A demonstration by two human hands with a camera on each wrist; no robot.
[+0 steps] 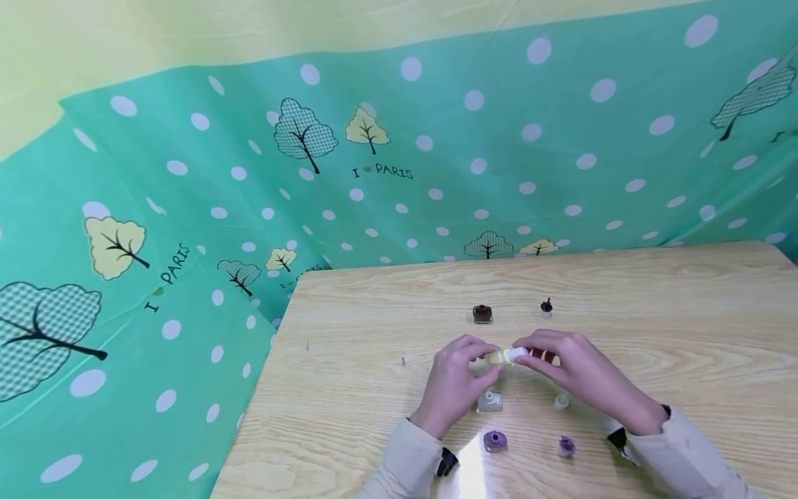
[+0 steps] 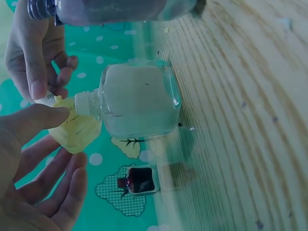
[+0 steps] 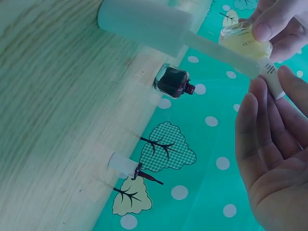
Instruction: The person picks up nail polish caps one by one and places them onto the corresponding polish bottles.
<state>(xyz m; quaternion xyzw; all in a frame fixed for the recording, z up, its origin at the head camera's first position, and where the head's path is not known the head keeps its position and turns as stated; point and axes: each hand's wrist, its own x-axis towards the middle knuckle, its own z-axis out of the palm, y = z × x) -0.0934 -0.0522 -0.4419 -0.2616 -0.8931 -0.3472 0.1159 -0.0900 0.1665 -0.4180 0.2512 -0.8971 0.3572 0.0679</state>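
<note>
- The yellow bottle (image 1: pixel 497 357) was lifted off the table (image 1: pixel 337 416), tilted so that its white cap (image 1: pixel 516 353) pointed toward the right.
- The left hand (image 1: pixel 458 380) gripped the yellow bottle by its body, the thumb on 1 side and fingers on the other.
- The right hand (image 1: pixel 570 360) pinched the white cap, so the 2 hands met close together at the yellow bottle; whether they touched each other could not be told.
- Whether the cap was going on or coming off could not be told; either way, a steady left grip and a gentle twist in line with the neck seemed best.
- The tilt looked risky: with a loose cap, liquid could run out, so holding the yellow bottle upright seemed safer.
- Beyond the yellow bottle stood a dark red bottle (image 1: pixel 483 315) and, farther right, an upturned cap with a dark brush (image 1: pixel 546 308).
- Nearer the person than the yellow bottle stood a clear bottle (image 1: pixel 490 402) and a purple bottle (image 1: pixel 495 441), both uncapped, with a pale cap (image 1: pixel 562 402) and a purple-brushed cap (image 1: pixel 566 447) to the right.
- With 3 bottles and 3 caps around the yellow bottle, small wrist movements seemed wise.
</note>
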